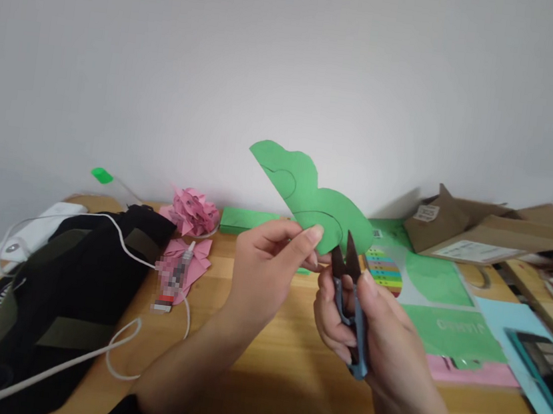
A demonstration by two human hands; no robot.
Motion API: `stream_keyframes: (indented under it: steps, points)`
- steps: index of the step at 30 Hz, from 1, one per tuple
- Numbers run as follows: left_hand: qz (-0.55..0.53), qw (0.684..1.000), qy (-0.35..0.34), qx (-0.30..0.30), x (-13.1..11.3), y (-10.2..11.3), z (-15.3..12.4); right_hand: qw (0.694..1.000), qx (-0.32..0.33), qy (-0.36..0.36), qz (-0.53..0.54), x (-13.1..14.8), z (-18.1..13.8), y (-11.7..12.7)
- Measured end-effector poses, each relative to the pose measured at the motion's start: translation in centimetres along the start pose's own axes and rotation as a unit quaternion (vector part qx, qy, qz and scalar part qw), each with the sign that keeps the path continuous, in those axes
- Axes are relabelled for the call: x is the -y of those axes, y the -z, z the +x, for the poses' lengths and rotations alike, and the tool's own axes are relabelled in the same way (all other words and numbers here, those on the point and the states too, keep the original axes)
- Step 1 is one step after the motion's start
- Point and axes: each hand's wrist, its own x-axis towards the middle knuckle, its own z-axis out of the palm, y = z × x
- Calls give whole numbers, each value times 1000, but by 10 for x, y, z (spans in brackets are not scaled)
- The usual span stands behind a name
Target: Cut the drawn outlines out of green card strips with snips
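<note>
My left hand [270,260] pinches the lower edge of a green paper cut-out [308,194] with pencil curves drawn on it, holding it up above the wooden table [281,369]. My right hand [367,325] is closed round a pair of small blue-handled snips [349,290]. Their dark blades stand apart and point up at the bottom edge of the green paper, right beside my left thumb.
A black bag [58,301] with a white cable [86,362] lies at the left. Pink paper flowers [192,213] and a glue tube [174,278] sit behind it. Green, pink and blue sheets [448,325], a colour pack [384,267] and a brown cardboard box [485,232] fill the right side.
</note>
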Motion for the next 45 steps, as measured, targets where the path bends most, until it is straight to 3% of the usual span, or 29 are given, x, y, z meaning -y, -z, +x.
stream_keyframes:
  steps: [8, 28, 45]
  points:
    - [68, 997, -37, -30, 1, -2, -5, 995, -82, -1, -51, 5, 4, -15]
    - [11, 995, -14, -97, 3, -15, -13, 990, -129, 56, -28, -6, 15, -30]
    - [-6, 994, -22, -111, 1, -17, -17, 982, -162, 85, -38, -13, 15, -38]
